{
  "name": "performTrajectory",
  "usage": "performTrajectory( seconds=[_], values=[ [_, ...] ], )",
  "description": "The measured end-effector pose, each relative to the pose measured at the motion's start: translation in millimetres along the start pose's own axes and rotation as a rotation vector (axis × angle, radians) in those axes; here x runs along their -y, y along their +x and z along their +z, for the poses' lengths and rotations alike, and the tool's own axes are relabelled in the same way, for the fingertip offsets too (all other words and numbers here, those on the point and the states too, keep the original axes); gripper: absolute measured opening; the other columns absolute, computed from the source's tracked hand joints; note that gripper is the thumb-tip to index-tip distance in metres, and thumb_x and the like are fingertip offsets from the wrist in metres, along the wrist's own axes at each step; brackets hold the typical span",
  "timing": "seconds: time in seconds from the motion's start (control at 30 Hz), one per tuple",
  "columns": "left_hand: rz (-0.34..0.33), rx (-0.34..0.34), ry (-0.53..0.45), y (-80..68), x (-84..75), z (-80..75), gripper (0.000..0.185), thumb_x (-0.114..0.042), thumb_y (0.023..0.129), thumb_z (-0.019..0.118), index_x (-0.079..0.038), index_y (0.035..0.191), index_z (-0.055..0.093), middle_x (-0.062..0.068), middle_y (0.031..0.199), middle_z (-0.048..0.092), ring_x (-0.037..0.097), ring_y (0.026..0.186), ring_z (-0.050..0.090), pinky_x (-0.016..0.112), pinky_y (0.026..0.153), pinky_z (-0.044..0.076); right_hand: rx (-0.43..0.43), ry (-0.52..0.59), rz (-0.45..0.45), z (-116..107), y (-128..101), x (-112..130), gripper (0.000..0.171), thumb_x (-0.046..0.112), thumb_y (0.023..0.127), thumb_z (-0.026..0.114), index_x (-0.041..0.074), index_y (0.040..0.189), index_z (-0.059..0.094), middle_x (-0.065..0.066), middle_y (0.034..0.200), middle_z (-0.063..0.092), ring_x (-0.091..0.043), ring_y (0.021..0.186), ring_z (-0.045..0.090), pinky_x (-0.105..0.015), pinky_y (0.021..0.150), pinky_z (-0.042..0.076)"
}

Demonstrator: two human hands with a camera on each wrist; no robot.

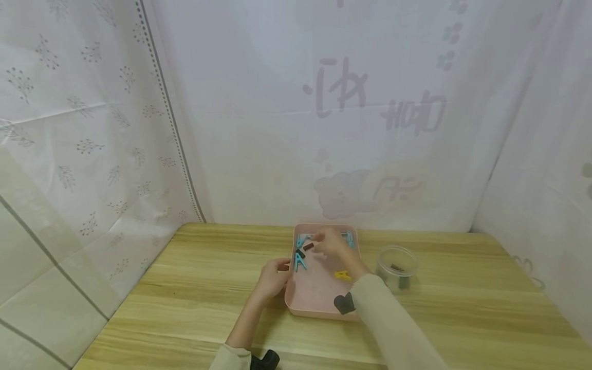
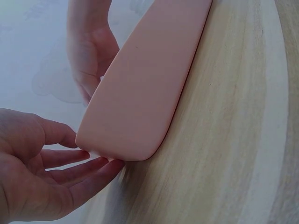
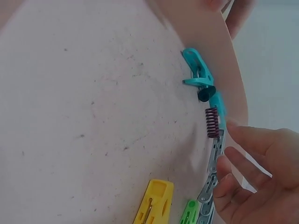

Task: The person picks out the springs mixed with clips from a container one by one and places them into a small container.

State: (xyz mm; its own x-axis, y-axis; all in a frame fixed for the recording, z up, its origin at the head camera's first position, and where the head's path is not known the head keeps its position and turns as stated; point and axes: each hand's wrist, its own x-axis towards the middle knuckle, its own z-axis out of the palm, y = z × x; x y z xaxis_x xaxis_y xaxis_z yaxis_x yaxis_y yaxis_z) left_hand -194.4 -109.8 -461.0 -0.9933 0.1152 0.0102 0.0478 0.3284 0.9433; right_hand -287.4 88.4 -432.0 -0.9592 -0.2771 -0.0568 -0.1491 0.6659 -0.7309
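Observation:
A pink tray (image 1: 314, 294) lies on the wooden table (image 1: 208, 288). My left hand (image 1: 274, 275) rests with straight fingers against the tray's left corner (image 2: 117, 140); in the left wrist view that left hand (image 2: 51, 182) is at the lower left. My right hand (image 1: 329, 243) hovers over the tray's far end with its fingers loosely bent and nothing held. In the right wrist view, this right hand (image 3: 243, 168) is beside a dark red spring (image 3: 212, 122), a grey metal strip (image 3: 214, 158) and a teal clothespin (image 3: 198, 74). A yellow clothespin (image 3: 154, 205) lies nearer the tray's middle.
A clear plastic jar (image 1: 396, 264) holding dark pieces stands to the right of the tray. A green clothespin (image 3: 189, 214) lies by the yellow one. White curtains close in the table on the left, back and right.

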Motion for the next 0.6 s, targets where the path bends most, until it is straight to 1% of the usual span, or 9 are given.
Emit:
performTrajectory(
  seconds=[0.13,0.27,0.37,0.5,0.6],
  values=[
    [-0.002,0.0,0.0,-0.3,-1.0,0.2,0.044,-0.003,0.101,0.059,0.019,0.138,0.056,0.038,0.126,0.063,0.041,0.104,0.072,0.044,0.082,0.065,0.019,0.009,0.023,0.4,0.2,-1.3,0.037,0.001,0.094,0.072,-0.005,0.131,0.069,-0.025,0.141,0.063,-0.044,0.132,0.059,-0.053,0.107,0.054],
    [-0.006,-0.005,-0.006,-1.4,-1.9,0.5,0.043,-0.003,0.101,0.059,0.019,0.138,0.056,0.037,0.126,0.063,0.041,0.103,0.072,0.044,0.082,0.065,0.049,0.031,0.037,1.3,-0.5,-1.0,0.04,-0.001,0.095,0.069,-0.005,0.136,0.066,-0.023,0.144,0.062,-0.041,0.134,0.058,-0.051,0.107,0.054],
    [-0.007,-0.004,-0.008,-1.3,-2.1,0.2,0.043,-0.003,0.101,0.059,0.019,0.138,0.055,0.038,0.126,0.063,0.041,0.102,0.072,0.044,0.082,0.065,0.06,0.031,0.025,0.7,-2.6,1.9,0.042,0.0,0.097,0.067,-0.007,0.138,0.063,-0.023,0.144,0.062,-0.042,0.136,0.056,-0.052,0.111,0.051],
    [-0.004,0.004,-0.017,-0.9,-1.7,-0.2,0.044,-0.002,0.1,0.058,0.019,0.139,0.055,0.037,0.125,0.064,0.042,0.103,0.072,0.044,0.082,0.065,0.059,0.037,0.022,0.2,-2.1,4.5,0.043,-0.001,0.097,0.067,-0.009,0.138,0.061,-0.024,0.144,0.061,-0.043,0.138,0.054,-0.053,0.114,0.047],
    [-0.005,0.004,-0.023,-1.2,-2.1,-0.1,0.043,-0.001,0.1,0.058,0.019,0.138,0.056,0.037,0.125,0.064,0.042,0.104,0.072,0.044,0.082,0.065,0.068,0.043,0.024,0.3,0.4,5.1,0.044,-0.004,0.095,0.068,-0.01,0.137,0.061,-0.026,0.143,0.061,-0.042,0.135,0.056,-0.051,0.11,0.051]
  ],
)
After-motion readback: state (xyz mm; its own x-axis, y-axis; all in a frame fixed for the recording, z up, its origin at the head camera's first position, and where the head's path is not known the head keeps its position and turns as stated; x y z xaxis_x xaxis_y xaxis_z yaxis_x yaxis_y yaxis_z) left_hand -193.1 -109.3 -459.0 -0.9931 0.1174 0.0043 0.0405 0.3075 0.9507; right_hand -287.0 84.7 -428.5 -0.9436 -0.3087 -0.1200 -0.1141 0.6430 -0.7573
